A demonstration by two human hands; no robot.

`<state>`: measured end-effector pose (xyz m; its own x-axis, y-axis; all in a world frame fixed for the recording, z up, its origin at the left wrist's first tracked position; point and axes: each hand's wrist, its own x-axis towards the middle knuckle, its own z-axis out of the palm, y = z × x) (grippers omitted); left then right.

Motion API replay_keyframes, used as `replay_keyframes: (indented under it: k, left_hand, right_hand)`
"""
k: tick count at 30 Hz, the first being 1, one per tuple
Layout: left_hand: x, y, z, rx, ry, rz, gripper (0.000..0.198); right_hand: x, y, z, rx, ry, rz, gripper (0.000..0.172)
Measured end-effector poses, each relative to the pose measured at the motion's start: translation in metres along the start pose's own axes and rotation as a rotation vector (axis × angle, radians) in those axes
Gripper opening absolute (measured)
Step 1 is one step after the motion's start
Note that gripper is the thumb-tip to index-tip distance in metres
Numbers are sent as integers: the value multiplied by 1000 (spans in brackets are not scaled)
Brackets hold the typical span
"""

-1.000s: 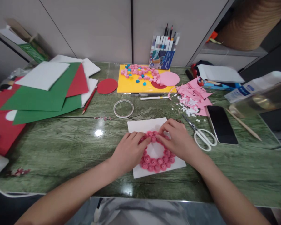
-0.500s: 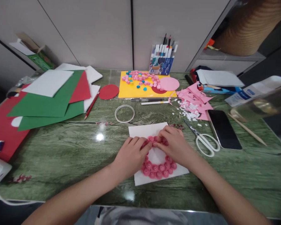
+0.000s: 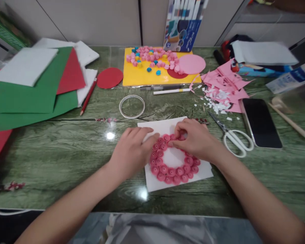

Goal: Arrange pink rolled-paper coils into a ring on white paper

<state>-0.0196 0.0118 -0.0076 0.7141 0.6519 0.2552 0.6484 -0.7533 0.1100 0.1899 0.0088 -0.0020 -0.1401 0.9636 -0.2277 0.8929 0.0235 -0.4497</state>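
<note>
A ring of rolled pink paper roses (image 3: 171,172), mostly two rows deep, lies on a white sheet (image 3: 152,184) in front of me. My left hand (image 3: 130,150) rests at the ring's left side, its thumb stretched toward the upper left roses and its fingers apart, holding nothing. At the top of the ring, the thumb and index finger of my right hand (image 3: 195,139) close round a pink rose. The rest of that hand covers the ring's upper right part.
White-handled scissors (image 3: 237,142) and a phone (image 3: 263,123) lie to the right, near pink paper scraps (image 3: 225,79). A tape roll (image 3: 132,106) sits behind the sheet. Small paper rolls lie on yellow card (image 3: 137,78). Green sheets (image 3: 27,96) and a red pencil (image 3: 88,96) are left.
My left hand has drawn back leftward from the top of the ring, uncovering roses there. My right hand stays at the ring's top. The view has tilted down and come closer.
</note>
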Motion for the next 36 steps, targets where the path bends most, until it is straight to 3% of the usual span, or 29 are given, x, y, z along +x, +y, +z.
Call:
replay_keyframes:
  k: [6, 16, 25, 32, 36]
  left_hand:
    - [0, -27, -1, 27, 34, -136, 29]
    - [3, -52, 2, 75, 18, -275, 29]
    - [6, -56, 10, 46, -20, -317, 27]
    - [8, -60, 14, 11, -9, -338, 18]
    - [8, -58, 12, 14, 13, -327, 15]
  right_hand:
    - [1, 0, 0, -23, -25, 20, 28]
    - [1, 3, 1, -31, -36, -7, 28]
    - [0, 6, 3, 6, -16, -5, 28]
    - [-1, 13, -2, 307, -46, -44, 27]
    - [-1, 10, 3, 158, 20, -10, 27]
